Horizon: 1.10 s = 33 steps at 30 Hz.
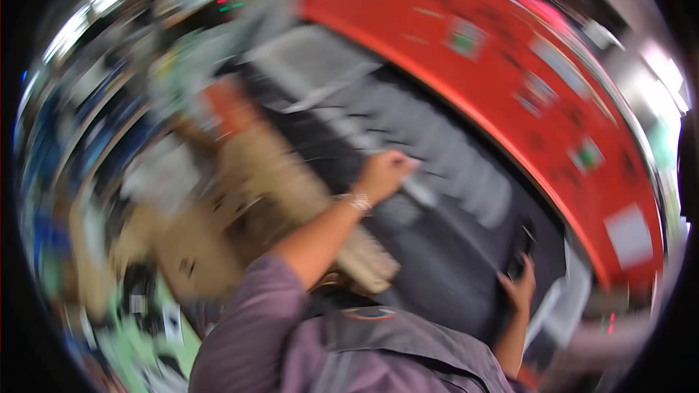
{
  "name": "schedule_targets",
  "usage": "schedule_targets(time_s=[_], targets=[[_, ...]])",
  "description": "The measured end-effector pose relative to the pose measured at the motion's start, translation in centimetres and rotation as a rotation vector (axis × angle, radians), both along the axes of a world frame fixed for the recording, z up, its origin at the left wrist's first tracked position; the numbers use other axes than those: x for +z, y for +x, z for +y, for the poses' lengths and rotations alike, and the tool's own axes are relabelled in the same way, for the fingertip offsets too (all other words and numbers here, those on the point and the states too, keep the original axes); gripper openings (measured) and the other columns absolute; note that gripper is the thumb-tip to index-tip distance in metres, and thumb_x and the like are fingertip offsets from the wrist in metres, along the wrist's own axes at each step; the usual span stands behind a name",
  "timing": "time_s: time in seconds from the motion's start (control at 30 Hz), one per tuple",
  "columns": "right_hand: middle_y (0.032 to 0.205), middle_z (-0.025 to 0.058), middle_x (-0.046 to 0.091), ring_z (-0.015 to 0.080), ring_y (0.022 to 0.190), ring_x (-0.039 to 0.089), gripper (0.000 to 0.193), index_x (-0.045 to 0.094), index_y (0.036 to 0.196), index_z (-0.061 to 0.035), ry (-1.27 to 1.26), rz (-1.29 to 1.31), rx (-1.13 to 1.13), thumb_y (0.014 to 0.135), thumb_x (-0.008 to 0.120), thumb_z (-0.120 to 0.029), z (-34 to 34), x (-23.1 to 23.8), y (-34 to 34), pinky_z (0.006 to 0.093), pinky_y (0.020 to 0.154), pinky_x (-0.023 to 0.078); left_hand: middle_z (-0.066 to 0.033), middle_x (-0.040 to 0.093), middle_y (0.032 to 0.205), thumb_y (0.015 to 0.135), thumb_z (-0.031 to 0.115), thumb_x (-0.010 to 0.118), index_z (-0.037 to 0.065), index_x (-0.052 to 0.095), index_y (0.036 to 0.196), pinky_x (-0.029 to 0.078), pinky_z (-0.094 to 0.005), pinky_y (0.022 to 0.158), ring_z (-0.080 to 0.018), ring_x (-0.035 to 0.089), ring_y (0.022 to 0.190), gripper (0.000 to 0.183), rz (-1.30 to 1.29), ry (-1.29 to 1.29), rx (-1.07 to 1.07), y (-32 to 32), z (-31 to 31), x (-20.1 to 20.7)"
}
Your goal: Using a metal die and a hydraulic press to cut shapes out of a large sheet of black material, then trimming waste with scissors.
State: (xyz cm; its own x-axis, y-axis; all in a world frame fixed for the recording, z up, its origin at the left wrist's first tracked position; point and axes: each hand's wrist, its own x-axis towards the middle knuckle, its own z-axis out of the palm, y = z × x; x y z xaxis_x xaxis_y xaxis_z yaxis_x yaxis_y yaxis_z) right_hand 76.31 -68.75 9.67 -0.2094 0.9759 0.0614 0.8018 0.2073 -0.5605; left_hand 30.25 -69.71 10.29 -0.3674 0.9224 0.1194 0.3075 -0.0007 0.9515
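Note:
My left hand (387, 175) is over the middle of a dark work surface (437, 247), its fingers curled closed. Motion blur hides what they hold, if anything. Just beside its fingertips lies a pale, whitish piece (420, 193). A row of grey, seemingly wrapped pieces (451, 164) stretches along the far side of the surface, with dark gaps between them. At the right, my right hand (520, 288) is closed around a small black object (522, 247), whose kind is too smeared to tell.
A red panel (437, 36) with papers on it borders the far side. A whitish, translucent sheet or bag (309, 62) lies at the far left end. Cardboard boxes (193, 247) stand at the left, near shelves (95, 131). A pale plastic sheet (564, 306) hangs at the right.

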Motion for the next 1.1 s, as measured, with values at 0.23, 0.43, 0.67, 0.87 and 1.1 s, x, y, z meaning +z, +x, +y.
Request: schedule_targets(time_s=[0.23,0.43,0.67,0.87,1.1], targets=[[0.138,0.0331,0.041,0.0404,0.13,0.042,0.09,0.053,0.127,-0.0039,-0.161,0.041,-0.194,0.054,0.087,-0.043,1.3,1.4,-0.4,0.0419,0.107,0.035,-0.0082,0.068,0.095,0.092,0.013,0.053,0.002,0.052,0.117,0.049,-0.0288,0.072,-0.0125,0.063,0.078,0.027,-0.17,-0.039,-0.545,13.6,7.3,-3.6],[0.134,0.032,0.046,0.0405,0.132,0.04,0.086,0.054,0.123,-0.0029,0.031,-0.042,-0.198,0.055,0.086,-0.044,3.9,0.7,-4.8,0.0452,0.109,0.032,-0.0127,0.061,0.125,0.085,0.007,0.051,0.001,0.035,0.135,0.038,-0.0405,0.1,-0.0243,0.059,0.108,0.053,0.249,-0.018,-0.621,22.0,7.9,-4.2],[0.135,0.0251,0.048,0.0357,0.135,0.038,0.084,0.053,0.125,-0.0051,0.149,-0.137,-0.137,0.06,0.082,-0.051,4.5,-0.8,-6.5,0.0496,0.11,0.026,-0.0053,0.048,0.142,0.083,0.007,0.047,-0.001,0.018,0.146,0.016,-0.0465,0.115,-0.0249,0.037,0.136,0.07,0.56,-0.017,-0.646,22.7,7.1,-3.6],[0.133,0.0271,0.049,0.0374,0.132,0.041,0.085,0.053,0.125,-0.0051,0.224,-0.186,-0.1,0.061,0.079,-0.054,5.1,-0.9,-6.1,0.0504,0.108,0.028,-0.0087,0.045,0.144,0.083,0.009,0.048,-0.002,0.023,0.145,0.018,-0.0448,0.115,-0.0219,0.035,0.137,0.068,0.575,-0.057,-0.681,22.7,7.6,-2.5],[0.14,0.0282,0.039,0.0398,0.135,0.034,0.096,0.041,0.137,-0.0075,0.138,-0.214,-0.069,0.064,0.077,-0.058,6.7,0.0,-5.8,0.0517,0.108,0.028,-0.0151,0.05,0.138,0.083,0.012,0.05,0.002,0.034,0.142,0.023,-0.0433,0.113,-0.0258,0.039,0.135,0.062,0.399,-0.026,-0.696,21.7,10.1,-3.0]])
